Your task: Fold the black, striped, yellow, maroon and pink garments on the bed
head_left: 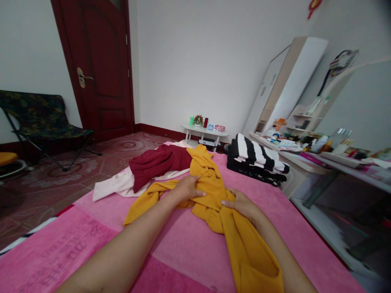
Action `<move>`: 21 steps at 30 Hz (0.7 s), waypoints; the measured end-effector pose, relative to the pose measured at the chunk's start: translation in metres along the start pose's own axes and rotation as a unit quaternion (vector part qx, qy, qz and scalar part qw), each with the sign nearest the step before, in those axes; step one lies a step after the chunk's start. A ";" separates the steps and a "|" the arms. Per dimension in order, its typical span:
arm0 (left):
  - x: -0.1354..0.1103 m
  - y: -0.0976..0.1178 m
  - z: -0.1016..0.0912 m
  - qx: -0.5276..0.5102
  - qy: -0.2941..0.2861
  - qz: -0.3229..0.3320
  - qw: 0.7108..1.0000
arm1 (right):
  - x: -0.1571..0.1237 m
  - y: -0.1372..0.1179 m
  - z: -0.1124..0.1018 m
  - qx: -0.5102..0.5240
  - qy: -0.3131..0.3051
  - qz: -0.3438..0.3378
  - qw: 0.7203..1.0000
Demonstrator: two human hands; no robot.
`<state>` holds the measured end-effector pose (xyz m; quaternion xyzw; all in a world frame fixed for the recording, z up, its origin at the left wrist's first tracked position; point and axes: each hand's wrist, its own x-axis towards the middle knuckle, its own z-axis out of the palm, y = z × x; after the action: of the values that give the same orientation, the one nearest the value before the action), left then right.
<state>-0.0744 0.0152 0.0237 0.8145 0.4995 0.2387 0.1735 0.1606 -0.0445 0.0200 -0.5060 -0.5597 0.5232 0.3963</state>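
Pink bedding (183, 240) below; right hand (243, 203) pinches mustard garment (214, 185), left hand (185, 190), can't tell its hold. Straightening, I'd say; next, loosen folds.

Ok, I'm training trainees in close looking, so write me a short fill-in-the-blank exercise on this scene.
1. Of the yellow garment and the dark red garment, the left hand and right hand touch the ____ one.
2. The folded stack's top piece is striped black and ____.
3. The camouflage chair stands at the picture's ____ side.
Missing words: yellow; white; left.
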 end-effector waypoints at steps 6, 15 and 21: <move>0.010 0.000 -0.024 -0.025 0.104 -0.020 0.994 | -0.004 -0.012 -0.022 0.159 0.162 0.036 0.973; 0.007 0.005 -0.105 -0.491 0.492 0.037 0.718 | -0.026 -0.055 -0.079 0.166 0.631 -0.296 0.697; 0.002 -0.003 -0.122 -0.445 0.603 -0.026 0.662 | -0.062 -0.087 -0.076 -0.085 0.682 -0.433 0.583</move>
<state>-0.1441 0.0242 0.1230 0.3049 0.3499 0.8669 0.1820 0.2327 -0.0863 0.1221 -0.4430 -0.3195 -0.2588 0.7966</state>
